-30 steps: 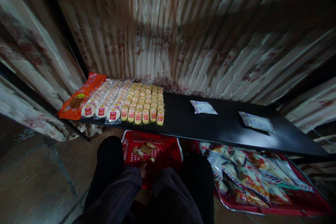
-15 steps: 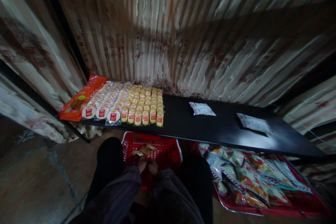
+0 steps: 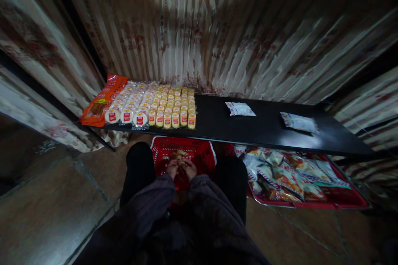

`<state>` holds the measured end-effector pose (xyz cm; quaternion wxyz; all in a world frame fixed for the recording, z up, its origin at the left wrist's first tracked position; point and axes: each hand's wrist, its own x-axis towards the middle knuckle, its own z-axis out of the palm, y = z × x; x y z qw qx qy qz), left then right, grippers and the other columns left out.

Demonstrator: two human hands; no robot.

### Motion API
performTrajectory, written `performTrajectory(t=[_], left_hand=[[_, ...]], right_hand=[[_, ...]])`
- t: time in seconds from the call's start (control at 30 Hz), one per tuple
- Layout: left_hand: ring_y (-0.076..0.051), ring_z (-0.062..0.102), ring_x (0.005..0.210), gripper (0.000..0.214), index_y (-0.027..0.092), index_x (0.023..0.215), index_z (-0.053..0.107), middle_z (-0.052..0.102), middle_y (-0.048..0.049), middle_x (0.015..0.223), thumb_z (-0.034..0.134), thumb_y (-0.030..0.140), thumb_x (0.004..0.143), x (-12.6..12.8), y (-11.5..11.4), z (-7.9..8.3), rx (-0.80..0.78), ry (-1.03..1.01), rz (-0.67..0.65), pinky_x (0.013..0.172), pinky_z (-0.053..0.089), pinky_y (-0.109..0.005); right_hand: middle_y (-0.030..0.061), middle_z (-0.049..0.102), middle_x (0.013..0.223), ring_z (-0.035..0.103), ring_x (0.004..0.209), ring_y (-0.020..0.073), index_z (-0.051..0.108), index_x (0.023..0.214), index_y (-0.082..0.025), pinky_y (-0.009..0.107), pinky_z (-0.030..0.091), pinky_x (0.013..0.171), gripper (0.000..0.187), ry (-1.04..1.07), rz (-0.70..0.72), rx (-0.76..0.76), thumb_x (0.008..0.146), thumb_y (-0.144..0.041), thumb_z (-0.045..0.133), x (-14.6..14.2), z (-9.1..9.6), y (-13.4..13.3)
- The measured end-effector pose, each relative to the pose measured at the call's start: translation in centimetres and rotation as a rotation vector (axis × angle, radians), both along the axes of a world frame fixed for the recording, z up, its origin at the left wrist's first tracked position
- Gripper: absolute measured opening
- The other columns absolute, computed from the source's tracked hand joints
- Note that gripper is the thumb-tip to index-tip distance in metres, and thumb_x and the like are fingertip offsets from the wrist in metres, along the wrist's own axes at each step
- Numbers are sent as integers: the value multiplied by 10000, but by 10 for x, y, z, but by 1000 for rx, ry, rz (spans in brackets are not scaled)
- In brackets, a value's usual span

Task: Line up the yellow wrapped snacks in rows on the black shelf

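Observation:
Both of my hands are low inside a red plastic basket (image 3: 202,144) between my knees. My left hand (image 3: 172,168) has its fingers curled in at the middle of the basket. Close against it, my right hand (image 3: 189,169) is also closed, fingertips toward the left ones. A small tan wrapped snack (image 3: 180,155) shows at the fingertips of both hands; its details are dim and partly covered by the fingers. Beside the left fingertips lies another shiny wrapped piece (image 3: 166,158).
Above the basket runs a black shelf (image 3: 211,120). On its left stand an orange packet (image 3: 101,101), round white wrapped cakes (image 3: 127,115) and rows of yellow wrapped cakes (image 3: 168,119). Two white packets (image 3: 240,109) lie farther right. A second red basket (image 3: 345,203) holds several bagged snacks.
My hands have lifted slightly and come together at the small snacks in the basket. The view has tilted, so the shelf and baskets appear higher.

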<state>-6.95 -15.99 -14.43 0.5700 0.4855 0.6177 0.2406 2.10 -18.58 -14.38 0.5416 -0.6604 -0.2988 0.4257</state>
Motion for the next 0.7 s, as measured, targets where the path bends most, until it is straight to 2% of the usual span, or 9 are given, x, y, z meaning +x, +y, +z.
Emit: performTrajectory(t=[0.1, 0.2, 0.33, 0.43, 0.6, 0.7], left_hand=[[-129, 670, 836, 445, 110, 1228, 498, 609, -175, 1213, 322, 40, 825, 0, 2, 4, -4, -63, 21, 659, 520, -193], [-112, 672, 764, 468, 153, 1220, 540, 642, -141, 1178, 370, 31, 802, 1, 2, 15, -22, -115, 49, 657, 533, -203], [-106, 662, 751, 470, 181, 1163, 613, 619, -108, 1241, 459, 26, 746, 2, -2, 35, -118, -286, 223, 674, 520, -221], [-90, 641, 725, 477, 165, 1159, 611, 594, -107, 1276, 436, 18, 740, 3, -5, 44, -143, -350, 268, 644, 487, -198], [-99, 644, 730, 438, 152, 1180, 584, 613, -117, 1231, 454, 66, 771, 2, -6, 39, -132, -415, 264, 629, 472, -185], [-122, 660, 734, 401, 141, 1223, 551, 614, -139, 1213, 495, 144, 827, 2, -5, 34, -165, -478, 308, 620, 484, -202]], right_hand=[[51, 701, 719, 627, 584, 195, 659, 900, -160, 316, 506, 551, 374, 219, -109, -44, 577, -349, 661, 5, -4, 7], [15, 686, 683, 575, 514, 154, 669, 921, -172, 261, 449, 462, 457, 417, -190, -77, 483, -293, 720, 10, -2, 11], [-5, 696, 689, 545, 470, 128, 658, 1029, -200, 217, 385, 396, 561, 573, -153, -55, 472, -240, 716, 11, 6, 8], [-1, 714, 715, 572, 502, 134, 652, 1051, -213, 205, 381, 401, 547, 622, -137, -26, 505, -210, 694, 12, 12, 4], [3, 727, 764, 625, 587, 149, 653, 1023, -217, 229, 453, 487, 484, 667, -118, -19, 540, -187, 678, 14, 19, 1], [-6, 721, 745, 631, 614, 142, 670, 933, -206, 230, 473, 531, 433, 656, -86, 2, 504, -148, 671, 15, 18, 0]])
